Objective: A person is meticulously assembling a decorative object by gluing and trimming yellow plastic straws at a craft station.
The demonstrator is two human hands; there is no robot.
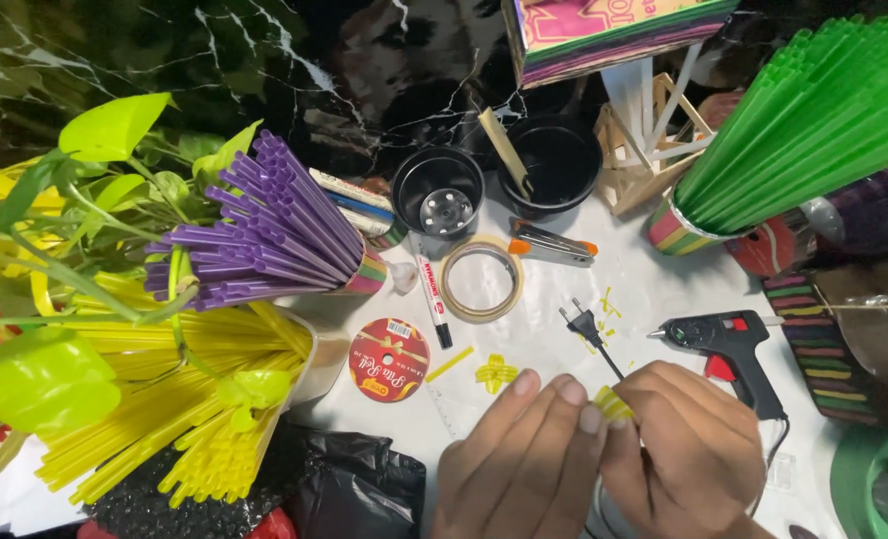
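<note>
A small yellow straw piece [611, 402] is pinched between both hands, low over the white tabletop [534, 329]. The left hand [524, 459] has its grip narrowed on it with the fingertips [591, 417], and the right hand [688, 449] is curled tight around its other side. A black glue gun [728, 344] is lying just beyond, with a folded yellow bit [496, 373] nearby.

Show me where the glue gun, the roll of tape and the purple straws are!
glue gun [728, 342]: head view, on its black body.
roll of tape [452, 299]: head view, on the ring's left side.
purple straws [274, 225]: head view, middle of the bundle.
</note>
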